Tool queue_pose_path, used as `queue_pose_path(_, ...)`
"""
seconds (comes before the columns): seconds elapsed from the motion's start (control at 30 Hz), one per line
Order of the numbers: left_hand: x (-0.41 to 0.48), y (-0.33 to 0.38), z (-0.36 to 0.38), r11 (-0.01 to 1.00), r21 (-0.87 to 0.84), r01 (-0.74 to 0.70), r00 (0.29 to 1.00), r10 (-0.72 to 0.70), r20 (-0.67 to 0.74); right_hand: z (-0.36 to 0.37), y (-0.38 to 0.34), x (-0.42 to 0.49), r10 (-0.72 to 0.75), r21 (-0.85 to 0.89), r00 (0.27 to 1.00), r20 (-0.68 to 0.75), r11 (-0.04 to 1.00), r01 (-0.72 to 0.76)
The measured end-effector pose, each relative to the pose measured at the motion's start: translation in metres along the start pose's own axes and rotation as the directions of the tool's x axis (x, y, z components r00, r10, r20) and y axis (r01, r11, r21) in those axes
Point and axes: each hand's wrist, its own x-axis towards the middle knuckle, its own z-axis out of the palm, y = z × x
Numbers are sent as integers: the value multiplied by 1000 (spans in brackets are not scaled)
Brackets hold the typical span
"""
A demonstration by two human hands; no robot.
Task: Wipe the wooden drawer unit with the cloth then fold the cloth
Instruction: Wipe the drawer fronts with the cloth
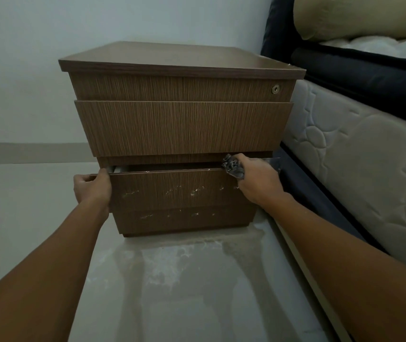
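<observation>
A brown wooden drawer unit (182, 124) stands on the floor against the wall. Its bottom drawer (172, 191) is pulled out a little and has white specks on its front. My left hand (93, 188) grips the drawer's left edge, thumb on the top rim. My right hand (256, 183) is at the drawer's top right corner and holds a bunched grey patterned cloth (232, 166), which lies against the drawer's upper edge. Most of the cloth is hidden inside my fist.
A bed with a quilted white mattress (359, 174) and dark frame stands close on the right of the unit. A beige pillow (359, 16) lies on top. The pale floor (172, 280) in front shows dusty smears. A plain wall is behind.
</observation>
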Motion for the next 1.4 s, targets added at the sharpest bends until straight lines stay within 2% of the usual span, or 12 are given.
queue_pose_path(0.33, 11, -3, -10, 998, 54, 9, 998, -12, 54, 29, -62, 9, -147, 41, 987, -59, 988, 149)
queue_pose_path(0.57, 27, -7, -29, 997, 75, 14, 989, -25, 144, 57, -130, 15, -252, 68, 956, -150, 962, 264)
queue_pose_path(0.67, 31, -7, -39, 996, 63, 61, 979, -72, 189, 67, -163, 18, -282, 104, 944, -174, 948, 302)
queue_pose_path(0.83, 42, -8, -54, 991, 46, 127, 936, -136, 325, 83, -210, 23, -286, 181, 943, -168, 932, 315)
queue_pose_path(1.1, 59, -20, -64, 978, 6, 206, 895, -191, 404, 88, -257, 29, -300, 253, 942, -150, 909, 330)
queue_pose_path(1.23, 62, -24, -65, 971, -40, 237, 884, -199, 423, 84, -272, 33, -290, 390, 955, -61, 874, 290)
queue_pose_path(1.4, 60, -26, -66, 961, -106, 254, 883, -186, 431, 78, -283, 31, -290, 587, 957, -9, 773, 240)
